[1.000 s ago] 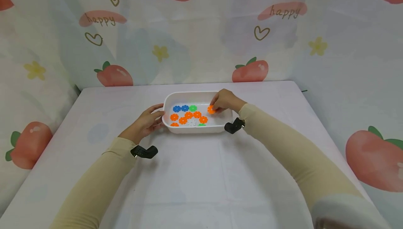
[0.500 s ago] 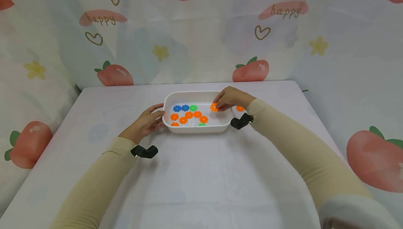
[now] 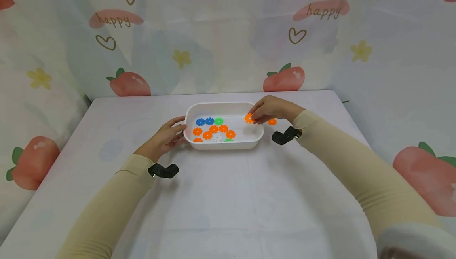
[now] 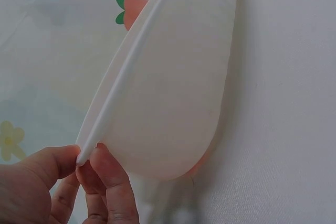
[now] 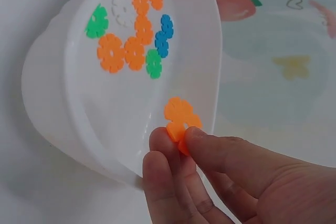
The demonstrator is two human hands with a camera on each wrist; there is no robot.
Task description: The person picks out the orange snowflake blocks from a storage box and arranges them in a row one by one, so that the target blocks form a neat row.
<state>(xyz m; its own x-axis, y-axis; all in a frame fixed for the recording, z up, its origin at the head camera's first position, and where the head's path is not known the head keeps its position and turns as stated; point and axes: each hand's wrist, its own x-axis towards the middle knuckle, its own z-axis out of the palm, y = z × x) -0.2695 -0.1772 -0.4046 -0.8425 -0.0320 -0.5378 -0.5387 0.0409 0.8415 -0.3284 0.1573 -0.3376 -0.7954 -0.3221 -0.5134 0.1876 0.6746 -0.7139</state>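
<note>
From the head view, a white plastic tray with rounded corners [image 3: 222,146] sits on a white cloth-covered table [image 3: 221,199]. The person's left hand [image 3: 165,137] grips its left end. The right hand [image 3: 272,108] pinches an orange flower-shaped plastic piece [image 3: 249,118] over the tray's right end. Just right of the tray, a second orange flower-shaped piece [image 3: 272,121] lies partly under the hand. Inside the tray are two blue pieces [image 3: 200,121], two green ones [image 3: 218,121], six orange discs [image 3: 213,129] and a white notched one [image 3: 217,137]. Behind it hangs a pale fabric backdrop printed with red fruit [image 3: 285,79].

The left wrist view shows thumb and fingers clamped on the tray's rim [image 4: 121,77].

In the right wrist view, thumb and fingertips hold the orange piece inside the tray's right end; I can't tell whether it is one disc or two joined.
</note>
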